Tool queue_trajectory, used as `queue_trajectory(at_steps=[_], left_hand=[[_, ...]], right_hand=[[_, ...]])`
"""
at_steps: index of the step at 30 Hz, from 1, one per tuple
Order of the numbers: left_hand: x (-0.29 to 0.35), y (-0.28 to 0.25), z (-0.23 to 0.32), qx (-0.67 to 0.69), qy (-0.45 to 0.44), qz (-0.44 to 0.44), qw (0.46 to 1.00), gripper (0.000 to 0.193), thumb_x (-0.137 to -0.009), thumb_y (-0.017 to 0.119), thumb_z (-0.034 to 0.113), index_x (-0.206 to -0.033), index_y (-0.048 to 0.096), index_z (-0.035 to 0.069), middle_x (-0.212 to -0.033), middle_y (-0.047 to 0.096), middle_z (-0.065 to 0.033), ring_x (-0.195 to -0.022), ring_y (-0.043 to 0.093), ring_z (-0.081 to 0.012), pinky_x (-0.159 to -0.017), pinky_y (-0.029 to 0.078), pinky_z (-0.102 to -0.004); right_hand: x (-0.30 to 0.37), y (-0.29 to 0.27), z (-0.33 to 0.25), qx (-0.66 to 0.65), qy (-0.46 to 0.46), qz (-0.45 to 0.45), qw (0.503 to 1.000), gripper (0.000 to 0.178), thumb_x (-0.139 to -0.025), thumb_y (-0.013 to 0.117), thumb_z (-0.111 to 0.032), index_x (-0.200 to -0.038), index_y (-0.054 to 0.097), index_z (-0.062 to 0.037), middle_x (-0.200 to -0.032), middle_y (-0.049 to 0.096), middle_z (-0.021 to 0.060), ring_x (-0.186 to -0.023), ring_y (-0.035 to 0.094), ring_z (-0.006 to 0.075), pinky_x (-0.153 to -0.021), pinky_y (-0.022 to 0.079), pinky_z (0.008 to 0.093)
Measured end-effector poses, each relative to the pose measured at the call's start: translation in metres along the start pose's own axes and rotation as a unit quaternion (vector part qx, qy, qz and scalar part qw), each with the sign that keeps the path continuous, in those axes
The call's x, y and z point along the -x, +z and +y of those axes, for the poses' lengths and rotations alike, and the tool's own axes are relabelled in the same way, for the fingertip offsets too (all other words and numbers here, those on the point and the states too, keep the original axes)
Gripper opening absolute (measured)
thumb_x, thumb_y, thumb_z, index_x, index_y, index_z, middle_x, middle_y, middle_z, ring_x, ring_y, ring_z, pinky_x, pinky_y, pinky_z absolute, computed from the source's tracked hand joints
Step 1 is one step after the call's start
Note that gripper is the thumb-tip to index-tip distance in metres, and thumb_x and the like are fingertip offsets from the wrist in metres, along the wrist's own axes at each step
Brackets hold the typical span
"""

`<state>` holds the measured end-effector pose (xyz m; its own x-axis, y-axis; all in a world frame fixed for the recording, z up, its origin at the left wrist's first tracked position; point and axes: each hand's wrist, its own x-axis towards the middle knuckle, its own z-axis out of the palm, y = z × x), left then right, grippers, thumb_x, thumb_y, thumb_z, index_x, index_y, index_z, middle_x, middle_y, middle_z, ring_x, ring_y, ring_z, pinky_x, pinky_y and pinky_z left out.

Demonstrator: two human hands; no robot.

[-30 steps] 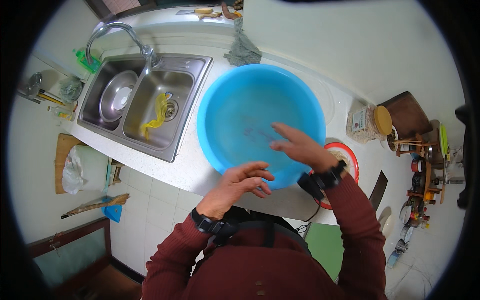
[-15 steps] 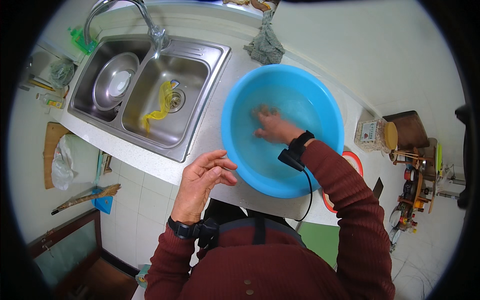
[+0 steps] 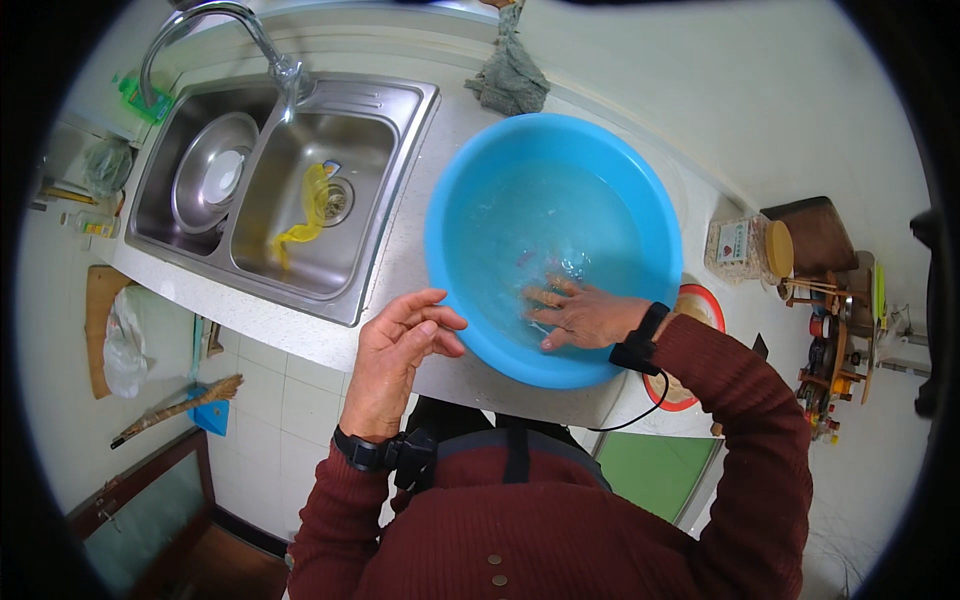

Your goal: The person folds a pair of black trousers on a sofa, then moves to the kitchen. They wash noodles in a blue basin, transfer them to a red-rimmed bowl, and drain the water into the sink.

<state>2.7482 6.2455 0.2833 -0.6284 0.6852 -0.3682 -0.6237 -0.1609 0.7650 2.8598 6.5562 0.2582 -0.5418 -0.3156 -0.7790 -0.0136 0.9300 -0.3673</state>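
A large blue plastic basin (image 3: 652,200) of cloudy water stands on the white counter. Inside it, near its front right side, my right hand (image 3: 580,318) spreads its fingers at the water's surface, the fingertips dipping in. Ripples and glints show around them, and I make out nothing held. My left hand (image 3: 400,345) hovers by the basin's left front rim, fingers loosely bent and apart, with nothing in it. Each wrist wears a black strap with a small device.
Left of the basin is a double steel sink (image 3: 340,290) with a yellow net bag (image 3: 312,205) and a metal bowl (image 3: 190,180). A grey cloth (image 3: 510,75) lies behind. A red-rimmed dish (image 3: 712,305) and a lidded jar (image 3: 740,248) stand at right.
My right hand has moved toward me and to the right within the basin, rising nearer the surface. My left hand stays almost where it was.
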Motion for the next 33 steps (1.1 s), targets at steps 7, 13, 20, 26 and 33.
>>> queue_trajectory(at_steps=[7, 13, 20, 26, 33], left_hand=[[0.002, 0.016, -0.009, -0.012, 0.005, 0.014, 1.0, 0.035, -0.103, 0.058, 0.005, -0.137, 0.062, -0.003, -0.111, 0.074, -0.0177, -0.089, 0.073, -0.0218, -0.086, 0.059, -0.0375], [0.014, 0.028, -0.014, -0.007, 0.014, 0.026, 1.0, 0.035, -0.103, 0.057, 0.003, -0.137, 0.062, -0.004, -0.109, 0.074, -0.018, -0.087, 0.072, -0.0215, -0.086, 0.059, -0.0371], [0.036, 0.041, -0.022, -0.004, 0.037, 0.056, 0.998, 0.034, -0.103, 0.054, -0.001, -0.137, 0.062, -0.004, -0.109, 0.074, -0.0169, -0.087, 0.072, -0.0196, -0.086, 0.06, -0.0345], [0.059, 0.054, -0.035, -0.007, 0.059, 0.1, 0.993, 0.033, -0.103, 0.053, -0.003, -0.134, 0.063, -0.004, -0.107, 0.074, -0.0162, -0.085, 0.072, -0.0188, -0.086, 0.06, -0.0335], [0.078, 0.072, -0.052, -0.01, 0.068, 0.138, 0.988, 0.031, -0.102, 0.057, 0.0, -0.131, 0.063, -0.005, -0.105, 0.075, -0.0178, -0.082, 0.072, -0.0199, -0.082, 0.061, -0.0344]], right_hand=[[0.031, 0.023, 0.018, -0.067, 0.031, -0.067, 0.995, 0.087, -0.105, 0.033, -0.076, -0.162, 0.043, -0.0116, -0.175, 0.024, 0.0162, -0.16, 0.017, 0.0463, -0.128, 0.024, 0.0592], [0.051, 0.011, 0.017, -0.107, 0.049, -0.1, 0.988, 0.096, -0.102, 0.027, -0.082, -0.16, 0.046, -0.0086, -0.167, 0.04, 0.0178, -0.156, 0.032, 0.0405, -0.126, 0.029, 0.0557], [0.091, 0.007, 0.024, -0.085, -0.052, -0.024, 0.995, 0.075, -0.097, 0.071, -0.049, -0.154, 0.053, -0.0038, -0.152, 0.058, 0.0174, -0.141, 0.05, 0.0405, -0.117, 0.042, 0.0503], [0.102, 0.028, 0.03, -0.071, -0.095, 0.111, 0.987, 0.054, -0.087, 0.081, -0.013, -0.139, 0.067, -0.0068, -0.135, 0.069, 0.0113, -0.12, 0.06, 0.0348, -0.106, 0.048, 0.049], [0.109, 0.051, 0.04, -0.078, -0.182, 0.274, 0.941, 0.031, -0.09, 0.075, -0.004, -0.121, 0.077, -0.0079, -0.114, 0.076, 0.0095, -0.108, 0.064, 0.0304, -0.098, 0.051, 0.0444]])
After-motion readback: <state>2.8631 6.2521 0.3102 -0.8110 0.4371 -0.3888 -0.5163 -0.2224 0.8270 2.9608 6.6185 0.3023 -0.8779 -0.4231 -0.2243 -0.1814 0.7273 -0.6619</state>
